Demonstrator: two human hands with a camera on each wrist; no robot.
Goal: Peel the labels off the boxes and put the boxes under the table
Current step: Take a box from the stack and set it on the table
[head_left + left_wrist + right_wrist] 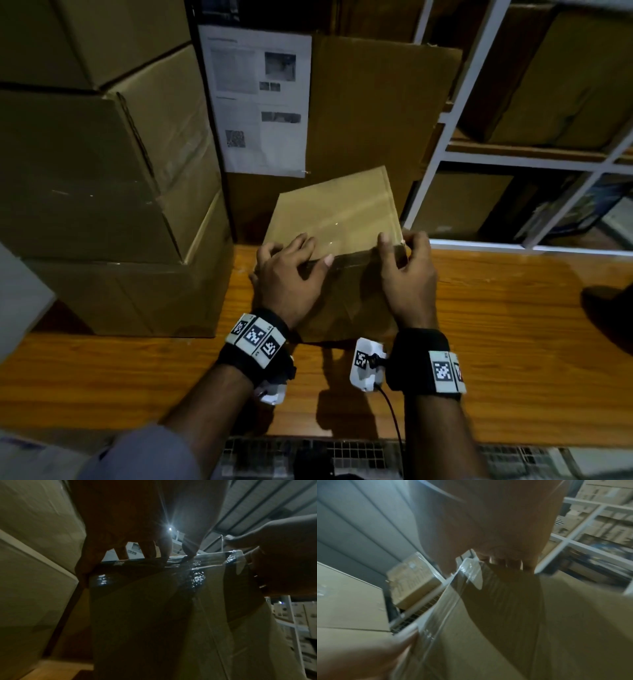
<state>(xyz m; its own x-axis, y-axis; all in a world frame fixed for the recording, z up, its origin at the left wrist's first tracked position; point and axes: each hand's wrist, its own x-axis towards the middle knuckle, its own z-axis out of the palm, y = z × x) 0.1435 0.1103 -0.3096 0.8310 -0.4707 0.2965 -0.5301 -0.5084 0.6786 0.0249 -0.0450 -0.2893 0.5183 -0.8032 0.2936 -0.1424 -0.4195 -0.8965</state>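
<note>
A small brown cardboard box (pixel 335 212) stands on the wooden table (pixel 496 342), sealed with clear tape. My left hand (pixel 301 253) lies over its near top edge, bent fingers on the top face, holding it steady. My right hand (pixel 399 241) pinches the clear tape (pixel 471 573) at the box's top right corner. In the left wrist view the clear tape (pixel 214 558) runs along the top edge from my left fingertips (pixel 164 555) to the right hand (pixel 274 561). No paper label shows on the box faces in view.
Large cardboard boxes (pixel 102 171) are stacked at the table's left end. A flat cardboard sheet (pixel 376 102) and a printed paper (pixel 260 99) stand behind the box. White shelving (pixel 455 113) with more boxes is at right. A dark object (pixel 609 308) lies at the right edge.
</note>
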